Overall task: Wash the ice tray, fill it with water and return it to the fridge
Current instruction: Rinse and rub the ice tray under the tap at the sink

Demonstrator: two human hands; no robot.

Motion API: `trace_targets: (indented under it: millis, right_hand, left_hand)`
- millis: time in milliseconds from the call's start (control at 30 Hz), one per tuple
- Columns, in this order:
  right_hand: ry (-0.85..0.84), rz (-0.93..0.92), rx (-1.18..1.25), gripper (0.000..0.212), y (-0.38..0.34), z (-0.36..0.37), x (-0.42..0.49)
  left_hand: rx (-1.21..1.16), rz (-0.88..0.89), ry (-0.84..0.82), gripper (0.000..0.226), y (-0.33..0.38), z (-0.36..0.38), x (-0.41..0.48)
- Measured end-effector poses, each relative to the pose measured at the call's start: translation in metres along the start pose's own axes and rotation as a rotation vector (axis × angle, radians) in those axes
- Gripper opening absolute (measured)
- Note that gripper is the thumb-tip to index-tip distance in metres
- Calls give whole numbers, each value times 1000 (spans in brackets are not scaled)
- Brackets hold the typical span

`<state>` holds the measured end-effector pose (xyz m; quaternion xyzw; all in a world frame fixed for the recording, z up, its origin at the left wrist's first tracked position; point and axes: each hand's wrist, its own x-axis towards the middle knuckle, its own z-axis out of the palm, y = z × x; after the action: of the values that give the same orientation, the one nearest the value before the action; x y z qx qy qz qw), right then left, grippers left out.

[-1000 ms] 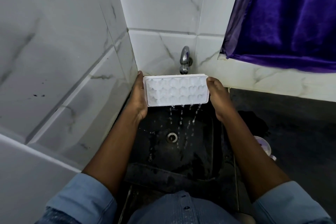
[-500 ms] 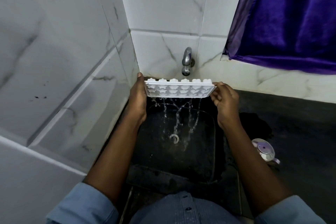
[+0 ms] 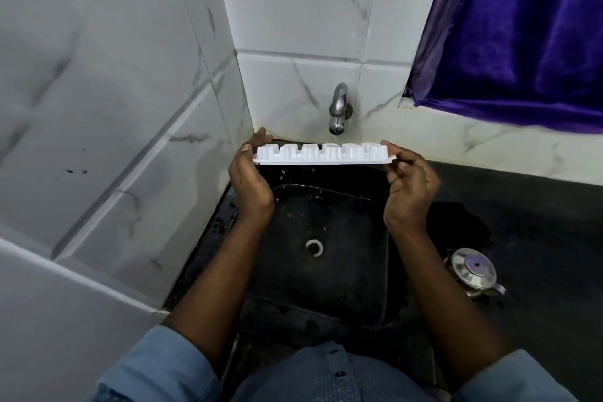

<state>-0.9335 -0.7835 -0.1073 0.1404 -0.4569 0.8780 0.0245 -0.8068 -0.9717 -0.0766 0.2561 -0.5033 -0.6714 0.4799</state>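
Over the black stone sink (image 3: 326,287), we hold the white plastic ice tray (image 3: 323,155) upside down at twelve o'clock, long axis nine-to-three, left hand (image 3: 249,184) and right hand (image 3: 408,192) each gripping an end.

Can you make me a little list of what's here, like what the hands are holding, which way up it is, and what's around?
holding: ice tray, upside down, cup bottoms up
left hand: grips tray's left end
right hand: grips tray's right end
under tray: black sink
tap: behind the tray, no water running
on counter, right: small steel lid
upper right: purple curtain
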Motion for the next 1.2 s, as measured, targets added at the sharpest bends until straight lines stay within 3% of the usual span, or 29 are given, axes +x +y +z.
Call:
trace_targets:
  millis: [167, 400, 533, 633, 733, 867, 1033, 1200]
  right_hand:
    - [41, -62, -26, 45, 2, 3, -1]
    - [24, -95, -133, 44, 8, 2, 1]
    - [-74, 97, -645, 32, 23, 0, 13]
    - [-221, 321, -867, 23, 41, -12, 22]
    - [-315, 424, -977, 19, 52, -17, 38]
    - [-390, 586, -888, 42, 62, 5, 72]
    - [-380, 520, -1027, 35, 78, 43, 123]
    - [-364, 689, -965, 36, 95, 66, 159]
  left_hand:
    - [-25, 43, -47, 49, 0, 2, 3]
    - [72, 39, -100, 60, -18, -1, 13]
    - [460, -274, -120, 97, -45, -9, 30]
    - [617, -358, -236, 79, -67, -30, 32]
    - [462, -513, -315, 67, -72, -44, 33]
    - [147, -768, -236, 75, -68, -42, 40]
    - [96, -871, -123, 85, -66, -35, 54]
    - [37, -920, -140, 90, -69, -35, 73]
